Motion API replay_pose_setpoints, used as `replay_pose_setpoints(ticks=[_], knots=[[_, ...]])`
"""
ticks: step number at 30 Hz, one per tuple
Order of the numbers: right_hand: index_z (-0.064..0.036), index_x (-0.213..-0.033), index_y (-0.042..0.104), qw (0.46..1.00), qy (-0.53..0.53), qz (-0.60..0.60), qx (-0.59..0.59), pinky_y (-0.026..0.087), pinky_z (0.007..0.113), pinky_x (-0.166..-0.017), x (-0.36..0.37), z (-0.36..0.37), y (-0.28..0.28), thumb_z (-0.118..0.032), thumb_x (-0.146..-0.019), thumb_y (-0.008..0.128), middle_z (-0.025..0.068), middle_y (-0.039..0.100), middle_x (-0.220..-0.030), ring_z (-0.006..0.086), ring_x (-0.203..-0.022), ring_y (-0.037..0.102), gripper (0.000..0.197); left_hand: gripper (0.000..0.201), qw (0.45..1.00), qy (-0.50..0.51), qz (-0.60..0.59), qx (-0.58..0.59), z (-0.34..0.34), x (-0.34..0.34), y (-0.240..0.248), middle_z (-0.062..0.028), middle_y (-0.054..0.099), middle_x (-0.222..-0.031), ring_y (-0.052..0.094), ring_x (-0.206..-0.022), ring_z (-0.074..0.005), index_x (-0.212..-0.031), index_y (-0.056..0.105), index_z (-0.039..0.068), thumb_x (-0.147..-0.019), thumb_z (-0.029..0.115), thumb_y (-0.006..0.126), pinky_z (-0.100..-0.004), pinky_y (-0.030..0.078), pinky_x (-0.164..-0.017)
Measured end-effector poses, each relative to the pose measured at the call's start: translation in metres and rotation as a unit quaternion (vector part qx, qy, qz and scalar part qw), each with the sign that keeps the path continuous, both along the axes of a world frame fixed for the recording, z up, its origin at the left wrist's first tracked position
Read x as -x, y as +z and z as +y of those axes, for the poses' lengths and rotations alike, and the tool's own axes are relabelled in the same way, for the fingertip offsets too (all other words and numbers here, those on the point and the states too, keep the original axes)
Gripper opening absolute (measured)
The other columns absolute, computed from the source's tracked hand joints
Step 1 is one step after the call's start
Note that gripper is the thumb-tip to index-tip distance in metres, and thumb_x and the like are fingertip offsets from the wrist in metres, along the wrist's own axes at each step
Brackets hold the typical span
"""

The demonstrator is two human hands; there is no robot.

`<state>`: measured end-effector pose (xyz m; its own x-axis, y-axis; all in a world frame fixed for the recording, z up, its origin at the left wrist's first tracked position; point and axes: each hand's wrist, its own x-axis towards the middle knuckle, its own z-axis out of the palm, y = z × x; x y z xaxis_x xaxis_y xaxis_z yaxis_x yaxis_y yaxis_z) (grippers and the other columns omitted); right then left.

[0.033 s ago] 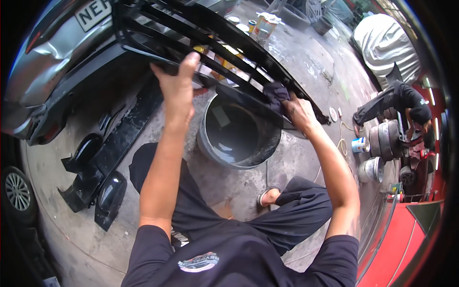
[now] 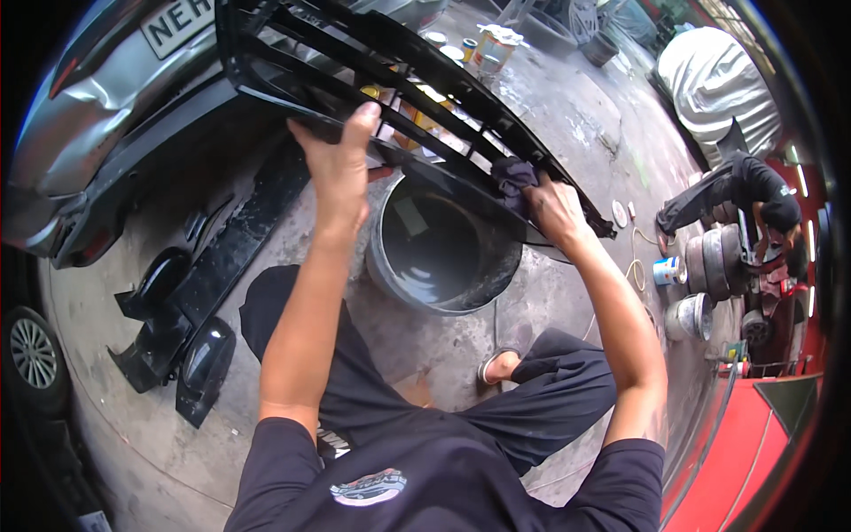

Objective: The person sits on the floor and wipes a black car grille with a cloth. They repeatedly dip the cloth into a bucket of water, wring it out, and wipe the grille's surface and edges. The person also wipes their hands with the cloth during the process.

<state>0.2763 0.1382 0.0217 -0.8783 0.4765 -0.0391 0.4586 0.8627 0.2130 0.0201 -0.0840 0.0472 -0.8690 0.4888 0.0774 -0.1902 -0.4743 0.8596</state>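
Note:
A long black slatted car grille [image 2: 425, 111] is held up at a slant over a round bucket [image 2: 383, 257] with dark, shiny liquid in it. My left hand [image 2: 339, 173] supports the grille's near edge, thumb up against it and the other fingers partly hidden behind. At the grille's right end, my right hand [image 2: 557, 208] is closed around a bunched dark purple cloth [image 2: 514, 180] and presses it against the slats. The bucket stands on the floor in front of my legs.
A silver car [image 2: 106, 102] with its dark lower trim is close on the left. Several black car parts [image 2: 208, 359] lie on the floor beside me. Paint cans [image 2: 492, 49] stand beyond the grille. On the right, a person [image 2: 736, 191] bends near stacked tyres [image 2: 714, 262] and a pail [image 2: 690, 316].
The grille has shifted slightly right and down, and my left hand has moved a little right with it. My right hand keeps the cloth at nearly the same place.

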Motion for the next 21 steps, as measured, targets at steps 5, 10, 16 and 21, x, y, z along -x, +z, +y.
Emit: replay_pose_setpoints(ticks=[5, 10, 16, 21], knots=[[-0.0050, -0.095, 0.074, 0.992, 0.082, 0.084, -0.047, 0.058, 0.051, -0.074, 0.044, -0.017, 0.018, -0.013, -0.086, 0.065, 0.0254, 0.071, -0.097, 0.0416, -0.083, 0.073, 0.015, 0.123, 0.999, 0.014, 0.031, -0.008, 0.012, -0.024, -0.010, -0.0230, 0.046, -0.148, 0.060, -0.124, -0.0307, -0.166, 0.000, 0.009, -0.083, 0.035, 0.085, -0.0397, 0.064, -0.063], [-0.0064, -0.096, 0.077, 0.999, -0.033, -0.001, -0.022, 0.061, 0.048, -0.073, -0.001, 0.018, -0.006, -0.016, -0.086, 0.070, 0.0206, 0.075, -0.090, 0.0363, -0.081, 0.076, 0.016, 0.078, 0.998, 0.002, 0.060, -0.031, 0.002, -0.032, 0.003, -0.0137, 0.051, -0.133, 0.065, -0.116, -0.0242, -0.153, 0.032, 0.010, -0.092, 0.027, 0.076, -0.0413, 0.071, -0.070], [-0.0086, -0.106, 0.074, 0.966, 0.026, 0.249, 0.063, 0.059, 0.051, -0.079, -0.019, -0.013, 0.016, -0.008, -0.085, 0.069, 0.0216, 0.071, -0.099, 0.0428, -0.092, 0.071, 0.022, 0.072, 0.996, 0.015, 0.086, -0.030, 0.000, -0.022, 0.001, -0.0133, 0.054, -0.129, 0.068, -0.108, -0.0222, -0.152, 0.034, 0.010, -0.096, 0.028, 0.076, -0.0424, 0.072, -0.072], [-0.0115, -0.107, 0.072, 0.916, 0.219, 0.320, 0.104, 0.060, 0.048, -0.074, 0.046, -0.053, 0.054, -0.004, -0.088, 0.069, 0.0202, 0.070, -0.105, 0.0400, -0.086, 0.073, 0.021, 0.072, 0.996, 0.009, 0.089, -0.021, 0.009, -0.033, 0.002, -0.0124, 0.054, -0.127, 0.067, -0.107, -0.0219, -0.152, 0.034, 0.009, -0.096, 0.026, 0.076, -0.0430, 0.072, -0.074]])
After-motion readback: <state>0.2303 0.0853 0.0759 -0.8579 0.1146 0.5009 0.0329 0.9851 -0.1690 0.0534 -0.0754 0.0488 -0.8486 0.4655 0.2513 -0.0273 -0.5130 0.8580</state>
